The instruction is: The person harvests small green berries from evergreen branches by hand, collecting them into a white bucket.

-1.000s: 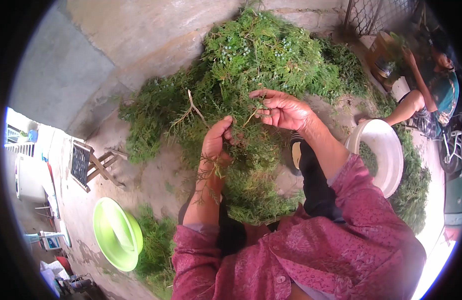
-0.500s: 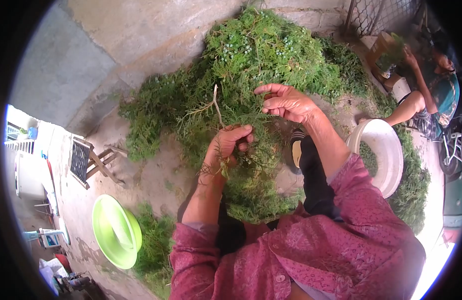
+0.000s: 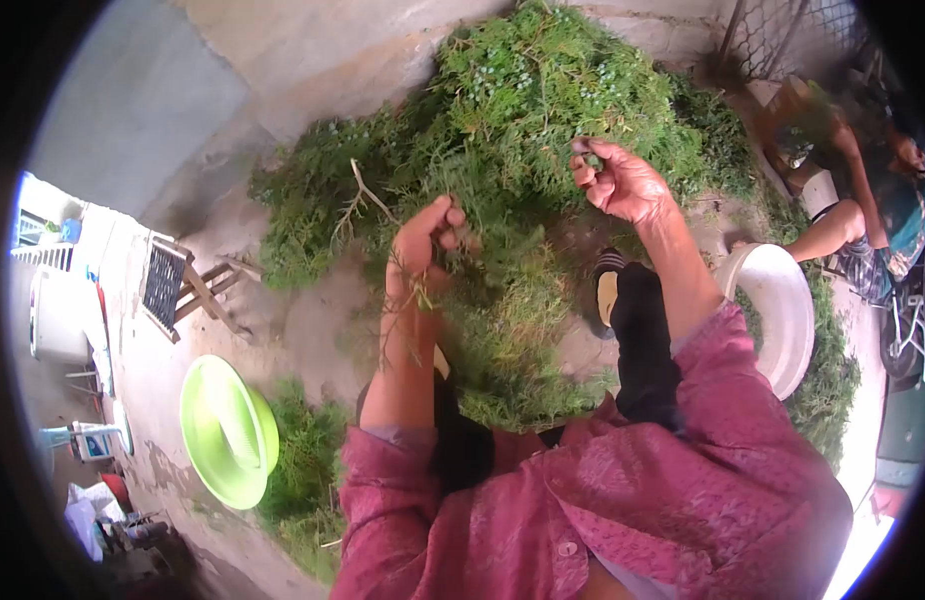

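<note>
My left hand [image 3: 428, 238] is closed around an evergreen branch [image 3: 369, 192], whose bare forked stem sticks out past the fingers to the upper left. Thin green sprigs hang from it over my wrist. Higher and to the right, my right hand [image 3: 625, 188] has its fingers curled together in a pinch; a small greenish bit shows between them, too small to name. Just beyond both hands rises a big pile of evergreen branches [image 3: 553, 95] dotted with small pale bluish-green cones. More cut greenery [image 3: 513, 350] lies on the floor below my hands.
A white bucket [image 3: 798, 320] stands to my right, partly behind my arm. On the left are a lime-green basin [image 3: 198, 425] with a strainer in it and a folding wooden stool [image 3: 165, 288]. Another person [image 3: 908, 215] sits at the far right, holding greenery.
My hands have moved apart: the left went left and up with the branch, the right went up and right, its fingers now curled in tighter. The view has shifted slightly.
</note>
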{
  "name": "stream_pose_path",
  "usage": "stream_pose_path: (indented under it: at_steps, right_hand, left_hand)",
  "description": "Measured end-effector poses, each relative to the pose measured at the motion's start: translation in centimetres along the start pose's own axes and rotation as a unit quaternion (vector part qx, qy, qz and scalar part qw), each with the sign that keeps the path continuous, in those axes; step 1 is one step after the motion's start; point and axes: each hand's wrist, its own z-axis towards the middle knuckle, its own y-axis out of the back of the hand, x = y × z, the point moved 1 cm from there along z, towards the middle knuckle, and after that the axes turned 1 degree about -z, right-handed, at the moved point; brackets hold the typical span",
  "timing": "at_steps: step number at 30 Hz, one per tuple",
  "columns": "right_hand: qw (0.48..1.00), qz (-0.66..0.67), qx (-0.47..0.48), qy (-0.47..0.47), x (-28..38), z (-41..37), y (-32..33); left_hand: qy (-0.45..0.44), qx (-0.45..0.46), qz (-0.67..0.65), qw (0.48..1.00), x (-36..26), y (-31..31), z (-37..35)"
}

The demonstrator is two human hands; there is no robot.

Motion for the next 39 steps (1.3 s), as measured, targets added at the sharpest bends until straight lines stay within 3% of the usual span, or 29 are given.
stream_pose_path:
  at_steps: [1, 3, 4, 9, 13, 16, 19, 23, 27, 29, 33, 35, 39]
  right_hand:
    - [1.0, 0.001, 0.002, -0.005, -0.5, 0.2, -0.1]
    - [0.989, -0.118, 0.084, -0.001, -1.5, 0.9, -0.6]
    - [0.988, -0.139, 0.065, 0.007, -2.0, 0.2, -1.9]
    - [0.97, -0.243, 0.018, 0.0, -3.1, -0.7, -3.3]
    - [0.966, -0.244, 0.087, 0.001, -4.3, -1.5, -3.8]
    - [0.906, -0.423, 0.019, -0.011, -6.1, -1.8, -5.2]
    - [0.89, -0.457, 0.001, 0.004, -6.9, -1.0, -5.0]
    - [0.884, -0.466, -0.018, 0.033, -6.5, -0.4, -4.6]
    - [0.862, -0.506, 0.019, 0.038, -6.6, -0.7, -4.8]
    - [0.829, -0.55, 0.039, 0.097, -7.0, -0.3, -4.3]
    - [0.852, -0.514, 0.03, 0.094, -5.9, -0.6, -4.5]
    - [0.912, -0.408, 0.006, 0.029, -4.7, -0.9, -4.4]
    - [0.954, -0.298, 0.002, 0.023, -3.6, -0.7, -3.8]
  left_hand:
    - [-0.001, -0.005, 0.0, 1.0, -0.4, 0.2, 0.0]
    - [0.028, -0.015, -0.017, 0.999, -1.5, 0.2, -0.3]
    - [-0.01, -0.008, -0.004, 1.0, -1.4, 0.7, 0.2]
    - [-0.033, 0.002, -0.072, 0.997, -1.4, 2.0, 1.4]
    - [-0.045, -0.025, -0.138, 0.989, -1.3, 2.2, 1.8]
    - [-0.043, 0.003, -0.099, 0.994, -1.1, 2.3, 1.8]
    - [-0.021, 0.025, -0.161, 0.986, -0.2, 1.6, 2.2]
    - [-0.035, -0.023, -0.103, 0.994, 0.1, 0.4, 1.8]
    - [-0.038, 0.04, -0.151, 0.987, 0.7, 1.6, 2.9]
    - [-0.033, 0.059, -0.171, 0.983, 0.9, 1.8, 2.9]
    - [-0.045, 0.022, -0.1, 0.994, 0.8, 0.9, 2.2]
    - [-0.047, 0.013, -0.077, 0.996, 0.8, 0.4, 1.7]
    - [0.015, 0.078, -0.064, 0.995, 2.0, 0.2, 1.7]
